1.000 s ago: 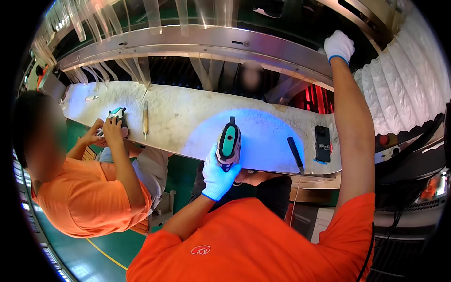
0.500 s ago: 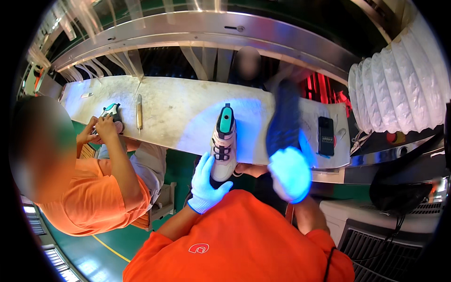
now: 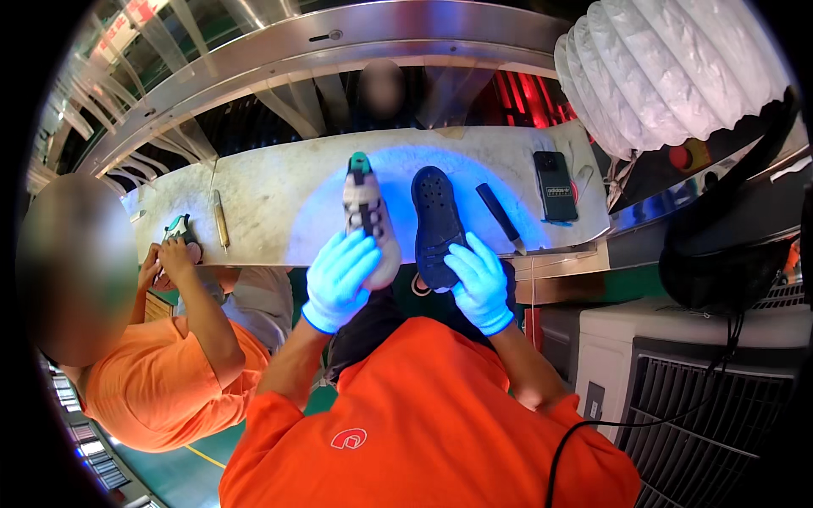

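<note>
Holding: left hand (image 3: 341, 279) in a blue glove is closing its grip on the heel end of a light shoe upper (image 3: 369, 216), toe pointing away along the tabletop (image 3: 254, 212).
Right side: right hand (image 3: 480, 282), also gloved, is clamping its grip on the near end of a dark sole (image 3: 436, 224), tread side showing.
Position: upper and sole are lying side by side, close but apart, both in the blue-lit patch of the tabletop.
Step judged: looks like the person is lining up sole with upper for mating.
Doing it well: probably keeping both pieces parallel, matching toe to toe and heel to heel first, holding by the edges so fingers are staying off the faces that join.
Nearby: dark flat tool (image 3: 501, 215) and black phone (image 3: 555, 185) are lying right of the sole.
Co-worker: person in orange at left is handling another shoe (image 3: 178, 229) near a thin stick (image 3: 220, 220).
</note>
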`<state>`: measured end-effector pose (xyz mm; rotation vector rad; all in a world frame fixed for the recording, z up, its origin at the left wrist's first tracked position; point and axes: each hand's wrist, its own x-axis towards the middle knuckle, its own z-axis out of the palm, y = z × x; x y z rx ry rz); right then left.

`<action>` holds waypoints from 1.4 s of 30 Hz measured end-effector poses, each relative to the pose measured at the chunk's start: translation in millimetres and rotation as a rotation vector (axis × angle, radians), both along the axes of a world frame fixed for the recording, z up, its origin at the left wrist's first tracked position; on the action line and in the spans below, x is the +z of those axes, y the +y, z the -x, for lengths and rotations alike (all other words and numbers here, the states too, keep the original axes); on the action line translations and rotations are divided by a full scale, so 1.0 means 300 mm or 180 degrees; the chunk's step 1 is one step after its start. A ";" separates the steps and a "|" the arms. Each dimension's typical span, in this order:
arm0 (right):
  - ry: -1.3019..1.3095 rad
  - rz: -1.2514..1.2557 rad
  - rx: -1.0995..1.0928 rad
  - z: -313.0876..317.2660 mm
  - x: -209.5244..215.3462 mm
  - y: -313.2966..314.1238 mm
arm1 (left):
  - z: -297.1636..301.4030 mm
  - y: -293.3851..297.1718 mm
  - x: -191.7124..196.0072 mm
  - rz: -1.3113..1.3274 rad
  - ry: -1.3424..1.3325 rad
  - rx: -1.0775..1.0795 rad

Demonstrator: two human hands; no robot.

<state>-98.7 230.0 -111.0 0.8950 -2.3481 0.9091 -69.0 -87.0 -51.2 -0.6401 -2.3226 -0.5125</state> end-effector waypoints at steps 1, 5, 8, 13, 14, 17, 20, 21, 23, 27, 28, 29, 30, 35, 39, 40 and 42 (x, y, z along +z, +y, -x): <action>0.0100 0.0173 0.0114 0.000 0.062 -0.002 | 0.018 0.021 0.077 -0.0153 -0.0011 -0.0084; -0.0573 0.1500 0.0498 -0.077 0.361 -0.038 | 0.030 0.109 0.417 -0.1340 -0.1756 0.0128; -0.1650 0.1990 0.0439 -0.116 0.438 -0.055 | 0.038 0.161 0.368 -0.1930 -0.2138 0.0100; -0.2382 0.2813 0.0732 -0.085 0.402 -0.110 | -0.015 0.230 0.192 -0.2812 -0.1202 -0.0151; -0.2510 0.3025 0.0688 -0.088 0.408 -0.121 | -0.021 0.230 0.151 -0.3009 -0.1007 -0.0265; -0.1858 0.2521 0.0928 -0.037 0.382 -0.101 | -0.020 0.214 0.162 -0.1901 -0.0373 -0.0586; -0.1909 0.2463 0.0947 -0.029 0.366 -0.088 | -0.042 0.203 0.211 -0.1414 -0.0335 -0.0679; -0.1969 0.2526 0.0970 -0.033 0.360 -0.088 | -0.047 0.200 0.208 -0.1414 -0.0247 -0.0814; -0.2085 0.2654 0.1009 -0.040 0.350 -0.087 | -0.087 0.201 0.191 -0.1658 -0.0583 -0.0774; -0.1840 0.2540 0.0986 -0.094 0.365 -0.105 | -0.166 0.245 0.161 -0.2659 -0.1084 -0.0735; -0.1762 0.2471 0.0957 -0.108 0.362 -0.107 | -0.178 0.265 0.160 -0.2826 -0.1096 -0.0680; -0.1686 0.2402 0.0932 -0.122 0.360 -0.111 | -0.189 0.282 0.160 -0.2993 -0.1106 -0.0619; -0.1613 0.2364 0.0862 -0.134 0.359 -0.119 | -0.199 0.295 0.160 -0.3172 -0.1149 -0.0555; -0.1540 0.2246 0.0774 -0.169 0.361 -0.134 | -0.218 0.321 0.147 -0.3675 -0.1184 -0.0475; -0.1453 0.2328 0.0731 -0.183 0.349 -0.147 | -0.224 0.322 0.154 -0.3800 -0.1261 -0.0478; -0.1420 0.2337 0.0715 -0.184 0.347 -0.150 | -0.223 0.325 0.158 -0.3870 -0.1258 -0.0474; -0.1352 0.2352 0.0680 -0.185 0.343 -0.155 | -0.221 0.331 0.163 -0.4009 -0.1253 -0.0468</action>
